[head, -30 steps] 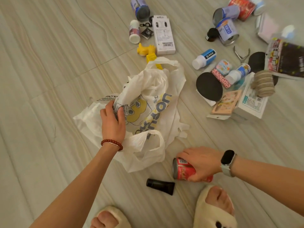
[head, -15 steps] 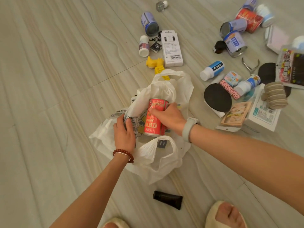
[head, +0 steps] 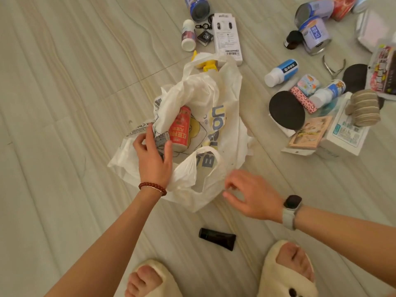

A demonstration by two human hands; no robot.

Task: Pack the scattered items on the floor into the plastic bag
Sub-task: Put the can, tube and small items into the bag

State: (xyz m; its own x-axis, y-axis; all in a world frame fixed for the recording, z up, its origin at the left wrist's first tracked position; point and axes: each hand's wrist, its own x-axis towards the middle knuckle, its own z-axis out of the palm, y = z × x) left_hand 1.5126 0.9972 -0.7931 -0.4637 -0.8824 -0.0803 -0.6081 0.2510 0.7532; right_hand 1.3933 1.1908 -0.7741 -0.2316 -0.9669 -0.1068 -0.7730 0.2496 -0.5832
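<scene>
A white plastic bag point(head: 225, 125) with blue and yellow print lies crumpled on the floor, its mouth held apart. My left hand point(head: 153, 159) grips the bag's near left edge. A red can point(head: 180, 129) lies inside the bag, just right of that hand. My right hand point(head: 250, 195) hovers empty with loosely curled fingers beside the bag's near right handle. A black tube point(head: 217, 239) lies on the floor below the bag, near my feet.
Scattered items lie to the right and behind: a white and blue bottle point(head: 280, 72), black discs point(head: 287, 110), a white box point(head: 228, 37), blue cans point(head: 315, 35), a yellow toy point(head: 206, 64), a striped roll point(head: 364, 108). My slippered feet point(head: 287, 273) are at the bottom.
My right hand lifted the red can from the floor, put it into the bag, let go, and drew back toward me. My left hand kept its grip on the bag edge.
</scene>
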